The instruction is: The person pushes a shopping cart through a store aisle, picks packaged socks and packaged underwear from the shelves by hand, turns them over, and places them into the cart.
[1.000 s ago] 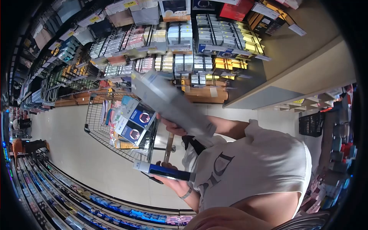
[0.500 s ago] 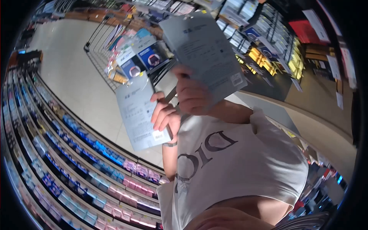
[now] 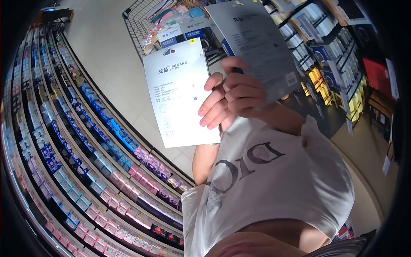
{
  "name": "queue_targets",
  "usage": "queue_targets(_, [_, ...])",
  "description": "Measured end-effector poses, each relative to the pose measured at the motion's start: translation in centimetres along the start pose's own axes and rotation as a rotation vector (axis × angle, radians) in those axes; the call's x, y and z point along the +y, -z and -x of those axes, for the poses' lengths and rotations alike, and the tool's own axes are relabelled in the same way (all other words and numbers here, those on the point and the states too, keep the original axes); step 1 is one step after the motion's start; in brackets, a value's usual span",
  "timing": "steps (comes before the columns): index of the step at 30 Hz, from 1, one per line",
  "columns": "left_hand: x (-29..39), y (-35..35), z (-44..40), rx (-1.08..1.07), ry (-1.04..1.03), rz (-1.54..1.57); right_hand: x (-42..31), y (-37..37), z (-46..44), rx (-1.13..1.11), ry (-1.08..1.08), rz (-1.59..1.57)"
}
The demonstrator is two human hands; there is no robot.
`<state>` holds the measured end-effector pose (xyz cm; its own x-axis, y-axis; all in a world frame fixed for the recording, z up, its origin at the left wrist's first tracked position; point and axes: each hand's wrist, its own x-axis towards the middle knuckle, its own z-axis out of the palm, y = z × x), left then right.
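My left hand [image 3: 216, 103] grips a flat white packaging box [image 3: 177, 98] by its right edge, fingers over the printed face. The box reads SHUANG PIN, with a hang hole at its top and a yellow 3XL sticker. Just to the right, my right hand [image 3: 245, 92] is closed on the lower left edge of a similar flat box [image 3: 261, 43], greyer in shadow, with a blue side and a barcode label. Both boxes are held up with their small-print sides toward me. My two hands are close together, partly overlapping in view.
Beyond the boxes stands a wire shopping cart [image 3: 133, 28] with similar blue-and-white boxes [image 3: 199, 35] and other goods in it. Long shelves [image 3: 107, 158] of small packages curve along the left. Display racks [image 3: 325, 60] of boxed goods stand at the right.
The left box has risen and come closer to the right one, and its face is now brightly lit. The view has shifted, so cart and right box sit higher and further right.
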<state>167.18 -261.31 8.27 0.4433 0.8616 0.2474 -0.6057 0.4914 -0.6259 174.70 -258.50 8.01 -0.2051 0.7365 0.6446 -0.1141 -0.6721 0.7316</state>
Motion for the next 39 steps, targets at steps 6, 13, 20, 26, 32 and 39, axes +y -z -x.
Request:
queue_targets(6, [0.1,0.8,0.0,-0.005,-0.033,-0.035,-1.9,-3.4,1.6,0.371,-0.009,0.038])
queue_targets(13, [-0.3,1.2,-0.5,0.005,-0.042,-0.089,-2.9,-5.1,1.3,0.388,-0.004,0.047])
queue_targets(20, [-0.7,1.6,-1.4,0.032,-0.031,-0.11,-4.1,-5.6,0.7,0.258,-0.114,0.094])
queue_targets(26, [-0.6,2.0,-2.3,0.049,-0.038,-0.144,-4.4,-4.7,0.4,0.111,-0.082,-0.01])
queue_targets(32, [-0.8,2.4,-2.6,0.063,-0.055,-0.155,-4.4,-5.6,0.3,0.158,-0.083,0.004])
queue_targets(39, [0.3,2.5,-2.0,0.103,-0.159,-0.276,-5.3,-8.1,-0.1,0.533,-0.146,0.383])
